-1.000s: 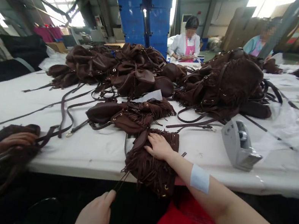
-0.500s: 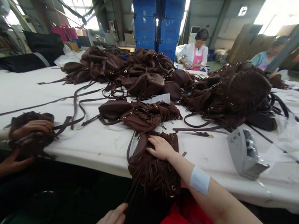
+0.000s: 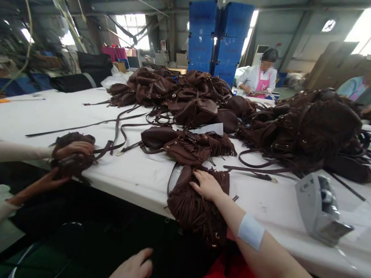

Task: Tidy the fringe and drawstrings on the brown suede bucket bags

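A dark brown fringed bag lies at the table's front edge, its fringe hanging over the side. On its top rests my right hand, palm down with the fingers stretched out and lying on it. My left hand is low in front of the table, below the bag and apart from it. Its fingers are spread, and nothing shows in them. Just beyond the fringed bag is another brown bag with gold eyelets and a strap, with a white paper behind it.
Heaps of brown bags cover the far side of the white table. A grey tape dispenser stands to the right. On the left, a co-worker's hands handle another brown bag. Two people work across the table.
My left hand has let go of the thin dark strands hanging below the bag, and its fingers have opened. My right hand stays on the bag. The view has turned left.
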Tool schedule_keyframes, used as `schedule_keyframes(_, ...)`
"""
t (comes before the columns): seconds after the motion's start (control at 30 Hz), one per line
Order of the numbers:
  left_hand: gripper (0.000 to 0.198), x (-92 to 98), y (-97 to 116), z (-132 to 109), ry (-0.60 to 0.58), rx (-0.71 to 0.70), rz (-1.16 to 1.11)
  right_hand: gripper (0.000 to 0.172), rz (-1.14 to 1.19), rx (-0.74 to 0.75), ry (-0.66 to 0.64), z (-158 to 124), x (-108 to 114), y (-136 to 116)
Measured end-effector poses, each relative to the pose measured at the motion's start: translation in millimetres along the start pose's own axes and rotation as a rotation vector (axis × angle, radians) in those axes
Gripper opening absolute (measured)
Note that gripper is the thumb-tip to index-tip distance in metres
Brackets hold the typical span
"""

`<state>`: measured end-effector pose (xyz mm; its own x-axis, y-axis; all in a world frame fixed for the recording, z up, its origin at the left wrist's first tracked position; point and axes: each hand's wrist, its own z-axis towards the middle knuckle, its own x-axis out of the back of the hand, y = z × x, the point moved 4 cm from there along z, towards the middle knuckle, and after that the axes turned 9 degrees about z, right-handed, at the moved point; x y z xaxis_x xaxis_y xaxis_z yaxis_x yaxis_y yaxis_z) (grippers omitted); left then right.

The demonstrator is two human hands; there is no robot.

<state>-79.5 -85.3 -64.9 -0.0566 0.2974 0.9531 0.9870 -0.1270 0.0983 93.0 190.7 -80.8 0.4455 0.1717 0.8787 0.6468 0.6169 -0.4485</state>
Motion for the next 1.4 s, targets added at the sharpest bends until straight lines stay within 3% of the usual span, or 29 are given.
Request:
schedule_keyframes(0.1, 0.024, 47.0, 30.1, 31.9, 0.377, -0.089, -0.046, 0.057, 0.008, -0.015, 0.015, -1.1, -0.1, 0.1)
schedule_keyframes(0.17, 0.032, 72.0, 55.2, 63.2, 0.480, -0.186, -0.051, 0.056, 0.006, -0.014, 0.024, -2.5, 0.6, -0.9)
schedule_keyframes(0.27, 0.043, 88.4, 83.0, 110.8, 0.420, -0.262, 0.042, 0.055, -0.010, -0.037, 0.041, -4.7, 2.3, -1.9)
schedule_keyframes(0.4, 0.031, 80.7, 92.9, 140.1, 0.219, -0.281, 0.235, 0.055, -0.013, -0.054, 0.053, -6.8, 3.9, -3.1)
schedule_keyframes(0.5, 0.032, 69.9, 88.6, 130.9, 0.147, -0.292, 0.298, 0.055, -0.009, -0.049, 0.055, -7.9, 5.4, -4.4)
schedule_keyframes(0.67, 0.033, 40.3, 71.5, 92.0, 0.016, -0.266, 0.287, 0.057, 0.001, -0.055, 0.045, -9.1, 7.3, -5.2)
schedule_keyframes(0.77, 0.035, 15.2, 50.5, 66.0, -0.048, -0.156, 0.259, 0.058, 0.008, -0.053, 0.043, -9.4, 6.9, -4.5)
schedule_keyframes(0.97, 0.028, -29.9, 1.4, 20.7, -0.308, 0.090, 0.127, 0.056, 0.033, -0.036, 0.054, -9.0, 4.7, -1.1)
schedule_keyframes(1.03, 0.030, -27.2, 1.7, 19.2, -0.202, 0.060, 0.060, 0.055, 0.040, -0.032, 0.057, -8.5, 3.7, -1.0)
schedule_keyframes(1.1, 0.030, -10.6, 14.6, 28.8, 0.055, -0.009, -0.010, 0.055, 0.042, -0.031, 0.061, -8.0, 3.0, -1.8)
schedule_keyframes(1.2, 0.027, 26.1, 49.9, 60.9, 0.417, -0.128, -0.059, 0.054, 0.038, -0.023, 0.079, -7.0, 5.1, -2.5)
schedule_keyframes(1.27, 0.034, 47.2, 76.4, 93.1, 0.479, -0.205, -0.042, 0.052, 0.034, 0.004, 0.077, -6.7, 9.5, -0.1)
schedule_keyframes(1.33, 0.040, 62.3, 98.1, 127.5, 0.431, -0.266, 0.003, 0.050, 0.015, 0.021, 0.059, -8.1, 16.4, 7.6)
schedule_keyframes(1.4, 0.032, 71.2, 112.0, 156.5, 0.348, -0.314, 0.073, 0.049, -0.020, 0.013, 0.063, -12.3, 25.1, 20.2)
